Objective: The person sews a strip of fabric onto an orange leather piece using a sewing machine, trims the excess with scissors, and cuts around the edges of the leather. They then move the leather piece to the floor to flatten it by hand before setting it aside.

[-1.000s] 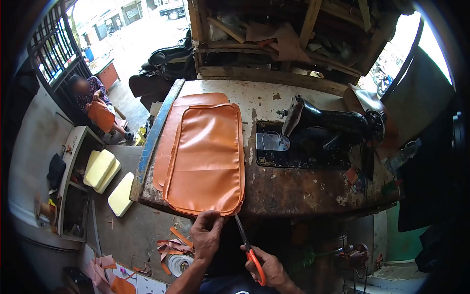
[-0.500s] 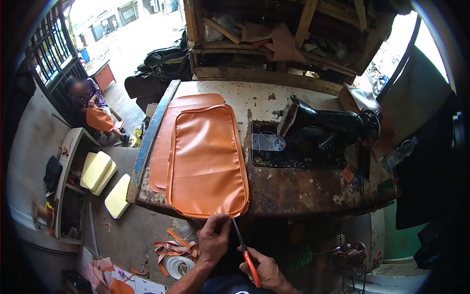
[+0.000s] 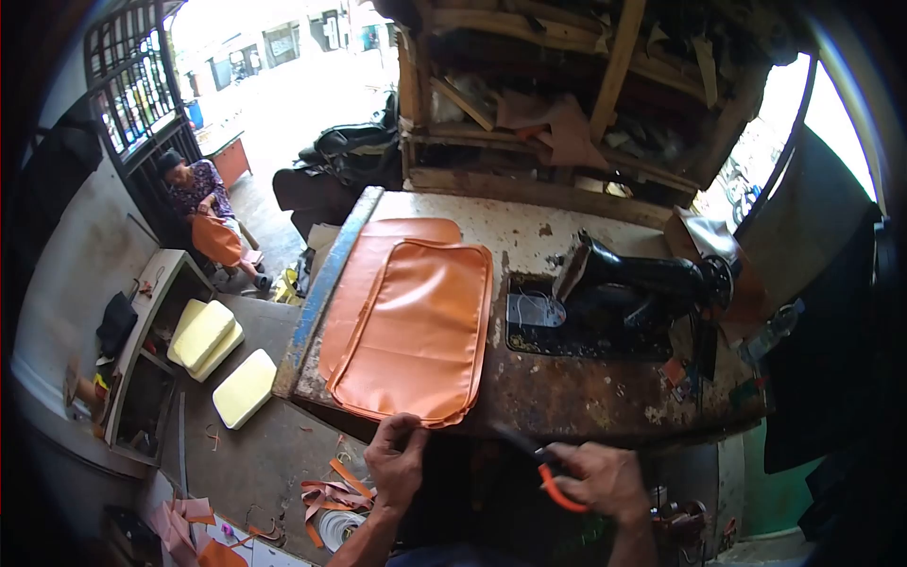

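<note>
An orange leatherette cover [image 3: 420, 326] with a raised seam lies on the worktable, its near edge reaching the table's front. My left hand [image 3: 395, 465] pinches that near edge between thumb and fingers. To the right, clear of the cover, my right hand [image 3: 609, 480] grips a pair of scissors [image 3: 556, 489] with orange handles; the dark blades point left and are blurred by motion. Beneath the cover lies another orange piece [image 3: 345, 326], showing along its left and top sides.
A black sewing machine [image 3: 642, 269] stands on the worn worktable [image 3: 567, 397]. Yellow foam pads [image 3: 244, 389], orange scraps [image 3: 340, 496] and a coil of white cord [image 3: 337, 529] lie at lower left. A seated person [image 3: 203, 194] holds orange material. Wooden shelves [image 3: 529, 194] stand behind.
My right hand has drawn the scissors away from the cover's edge to the right. My left hand keeps its pinch there. The whole view has shifted and tilted slightly.
</note>
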A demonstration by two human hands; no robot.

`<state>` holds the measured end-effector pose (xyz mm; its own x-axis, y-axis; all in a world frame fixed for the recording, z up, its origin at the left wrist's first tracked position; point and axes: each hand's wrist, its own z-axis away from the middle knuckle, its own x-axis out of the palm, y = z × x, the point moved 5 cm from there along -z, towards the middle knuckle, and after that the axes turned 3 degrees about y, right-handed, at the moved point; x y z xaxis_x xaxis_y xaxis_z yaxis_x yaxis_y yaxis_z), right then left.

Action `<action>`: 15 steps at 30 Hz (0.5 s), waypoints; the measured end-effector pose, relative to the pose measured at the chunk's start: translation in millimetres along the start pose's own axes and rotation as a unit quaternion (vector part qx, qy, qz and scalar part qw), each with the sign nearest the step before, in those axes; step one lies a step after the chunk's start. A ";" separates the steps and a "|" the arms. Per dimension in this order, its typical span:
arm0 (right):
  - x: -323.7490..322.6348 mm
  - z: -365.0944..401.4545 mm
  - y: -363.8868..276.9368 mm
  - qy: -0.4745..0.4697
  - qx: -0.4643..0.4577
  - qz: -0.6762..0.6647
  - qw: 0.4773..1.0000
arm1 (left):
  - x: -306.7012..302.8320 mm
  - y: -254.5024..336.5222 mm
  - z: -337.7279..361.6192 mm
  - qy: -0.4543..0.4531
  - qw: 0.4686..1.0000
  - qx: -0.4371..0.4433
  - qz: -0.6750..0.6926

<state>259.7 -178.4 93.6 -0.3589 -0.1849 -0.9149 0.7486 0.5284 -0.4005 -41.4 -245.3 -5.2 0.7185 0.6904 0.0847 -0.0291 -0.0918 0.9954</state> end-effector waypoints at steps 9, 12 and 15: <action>-22.9 -74.9 -60.9 0.159 -0.111 -0.059 0.979 | -22.6 70.4 5.3 -0.021 0.997 0.078 -0.016; 24.3 -87.2 -103.9 0.153 -0.255 -0.137 0.945 | -29.0 90.1 16.8 -0.052 0.989 0.066 -0.122; 29.9 -88.2 -137.9 0.158 -0.293 -0.198 0.922 | -44.3 149.8 33.1 0.039 0.873 0.296 -0.386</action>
<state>96.5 -183.7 126.0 -0.7535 -0.2574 -0.6050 0.1281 0.8450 -0.5191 -54.6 -313.3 138.6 0.3151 0.7548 -0.5753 0.8238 0.0835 0.5607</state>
